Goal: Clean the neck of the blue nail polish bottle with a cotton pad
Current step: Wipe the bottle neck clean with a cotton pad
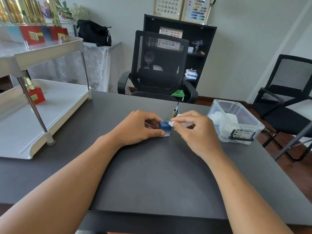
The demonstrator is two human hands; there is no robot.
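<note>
Head view, looking down over both forearms. Right hand point(195, 130): grip closed, thumb and fingertips pinching a folded white cotton pad point(183, 121), its leading corner pressed against the threaded neck of the blue nail polish bottle point(165, 126). Left hand point(136, 129): grip closed round the bottle's square body, thumb along the near face, fingers curled behind the far side. Bottle stands upright on the tabletop point(152, 174), cap off, open neck visible between the two hands. Lower part of the bottle fades from blue to pale.

Just behind the right hand's fingers: gold cap point(175, 113) standing on end, brush stem point(177, 106) pointing up, bristles dark. Whether the cap touches the hand, cannot tell.

Right of the hands, near the tabletop's edge: clear plastic bin point(244, 130), lidless, holding white cotton pads point(226, 118); a black-framed label on its near wall.

Left side of the tabletop: white two-tier rack point(50, 98) on metal posts. A red bottle with a gold cap point(34, 95) stands on the lower tray; more red, blue and gold bottles line the upper tray.

Beyond the far edge: black mesh office chair point(158, 65) facing the tabletop, a black shelf unit point(202, 41) behind it, a second mesh chair point(287, 92) at far right.
</note>
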